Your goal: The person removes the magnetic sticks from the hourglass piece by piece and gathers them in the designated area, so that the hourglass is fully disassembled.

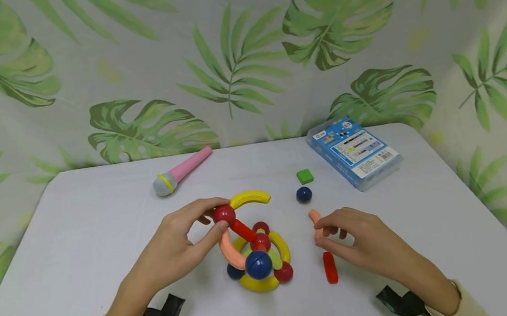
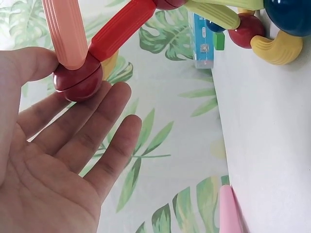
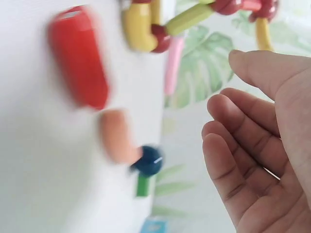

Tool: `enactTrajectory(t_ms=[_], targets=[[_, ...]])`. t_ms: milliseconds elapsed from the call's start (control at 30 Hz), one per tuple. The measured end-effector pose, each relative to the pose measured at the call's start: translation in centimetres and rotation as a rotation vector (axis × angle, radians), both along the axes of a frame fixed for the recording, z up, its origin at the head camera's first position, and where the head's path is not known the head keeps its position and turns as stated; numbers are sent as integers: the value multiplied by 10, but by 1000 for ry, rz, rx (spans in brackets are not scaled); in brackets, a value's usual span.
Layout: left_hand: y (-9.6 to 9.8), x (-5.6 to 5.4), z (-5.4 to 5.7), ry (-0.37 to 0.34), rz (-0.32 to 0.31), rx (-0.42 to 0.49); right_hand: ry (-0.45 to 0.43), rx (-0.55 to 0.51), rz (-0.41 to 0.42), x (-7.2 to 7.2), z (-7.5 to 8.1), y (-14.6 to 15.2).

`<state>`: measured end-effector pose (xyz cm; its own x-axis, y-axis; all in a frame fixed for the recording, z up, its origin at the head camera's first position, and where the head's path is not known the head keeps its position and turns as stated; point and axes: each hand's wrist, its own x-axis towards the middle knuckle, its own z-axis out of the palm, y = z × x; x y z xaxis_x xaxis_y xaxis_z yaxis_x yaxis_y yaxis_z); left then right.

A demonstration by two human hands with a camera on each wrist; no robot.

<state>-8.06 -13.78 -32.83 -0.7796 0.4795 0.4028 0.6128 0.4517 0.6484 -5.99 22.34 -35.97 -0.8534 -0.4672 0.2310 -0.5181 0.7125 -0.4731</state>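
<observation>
My left hand (image 1: 180, 236) pinches a red ball (image 1: 224, 215) between thumb and fingers, at the upper left of a magnetic stick-and-ball construction. A yellow curved stick (image 1: 250, 197), a peach curved stick (image 1: 231, 254) and a red straight stick (image 1: 243, 230) join that ball. Below, yellow curved sticks (image 1: 259, 284) form a ring with red and blue balls, and a large blue ball (image 1: 258, 265) shows in front. My right hand (image 1: 361, 242), fingers loosely bent and holding nothing in the right wrist view, hovers by a loose peach stick (image 3: 115, 136). A loose red stick (image 1: 330, 267) lies nearby.
A dark blue ball (image 1: 304, 194) and a green block (image 1: 304, 176) lie beyond the right hand. At the back right rests a clear case with a blue label (image 1: 356, 149). A pink toy microphone (image 1: 184, 171) lies at the back left of the white table (image 1: 78, 225).
</observation>
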Motion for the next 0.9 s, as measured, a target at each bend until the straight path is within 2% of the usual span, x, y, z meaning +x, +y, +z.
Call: enactTrajectory(t_ms=[200,400,700,900], targets=[[0,-2,1,17,-20,27,41,-32,62,-18,23,-33],[-1,1,1,-12,-9,8,66,-105,146,-33,32,-62],[4,3,1,1,-19,11,0,-232,186,-21,30,-64],[6,5,2,9,-18,23,-102,-314,265,-19,26,-64]])
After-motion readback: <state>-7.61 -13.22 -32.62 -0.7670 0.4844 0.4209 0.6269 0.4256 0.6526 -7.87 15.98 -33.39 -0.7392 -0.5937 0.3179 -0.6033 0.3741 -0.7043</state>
